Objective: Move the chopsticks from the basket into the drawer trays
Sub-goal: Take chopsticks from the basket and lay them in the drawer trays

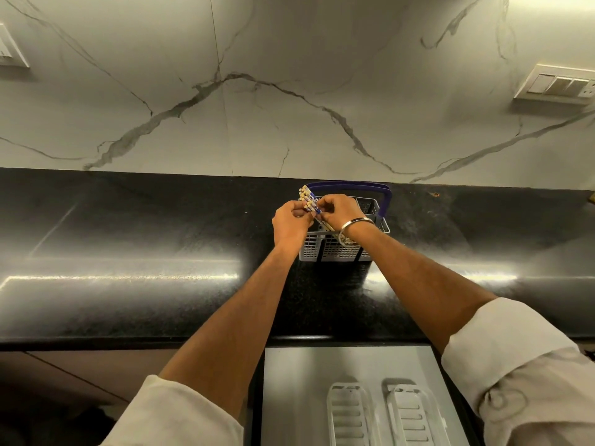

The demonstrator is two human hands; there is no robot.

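A grey slotted basket (325, 249) with a blue handle (384, 201) stands on the black counter near the wall. A bundle of pale chopsticks (306, 197) with blue-patterned ends leans up and to the left out of it. My left hand (289, 225) and my right hand (343, 210) are both closed around the bundle above the basket's left side. A metal bangle sits on my right wrist. Below the counter edge an open drawer (289, 381) holds two white slotted trays (349, 413), (413, 413).
The glossy black counter (128, 284) runs the full width, backed by a white marble wall. Switch plates are mounted on the wall at the far left (9, 49) and right (560, 85). Brown cabinet fronts lie left of the drawer.
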